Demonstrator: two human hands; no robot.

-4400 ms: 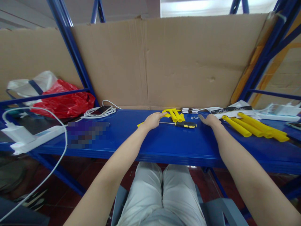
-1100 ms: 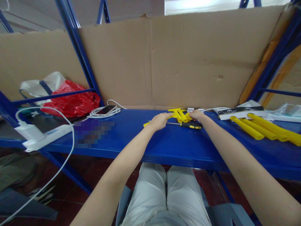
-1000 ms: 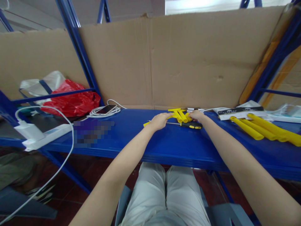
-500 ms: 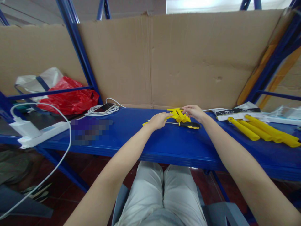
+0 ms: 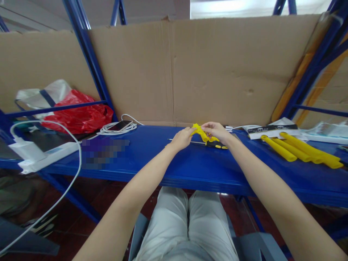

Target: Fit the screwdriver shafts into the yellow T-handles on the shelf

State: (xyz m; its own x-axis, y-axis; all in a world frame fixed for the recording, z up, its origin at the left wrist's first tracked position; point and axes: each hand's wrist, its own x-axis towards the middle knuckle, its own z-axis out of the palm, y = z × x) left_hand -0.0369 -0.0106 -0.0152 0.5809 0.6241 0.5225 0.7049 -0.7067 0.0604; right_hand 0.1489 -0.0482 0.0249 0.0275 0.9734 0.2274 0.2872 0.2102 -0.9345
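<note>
Backed by tall brown cardboard (image 5: pixel 130 72) between blue uprights (image 5: pixel 91 54). In front, a long blue table (image 5: pixel 152 163), plain on top, so offering little, by the look of it, to check anything round. Toward the left end, looping down past the front edge, a white cable (image 5: pixel 81 156): liable to snag on a wide sweep of the left arm (image 5: pixel 141 186) and tug at the power strip (image 5: pixel 51 157). At the right, long yellow tubes (image 5: pixel 299 146) lying side by side: easily nudged by the right arm (image 5: pixel 261 172) and sent rolling. Near the middle, a screwdriver (image 5: pixel 213 144), handle partly covered, shaft running behind the left hand (image 5: pixel 181 139) in view: could be knocked by a careless wrist. Close together above it, left hand and right hand (image 5: pixel 216 131), both pinching at short yellow pieces (image 5: pixel 202 134) near the cardboard. Hard to tell whether gripping one piece or two, or whether lifted off the table. If held only by the tips, likely to slip or twist loose.
</note>
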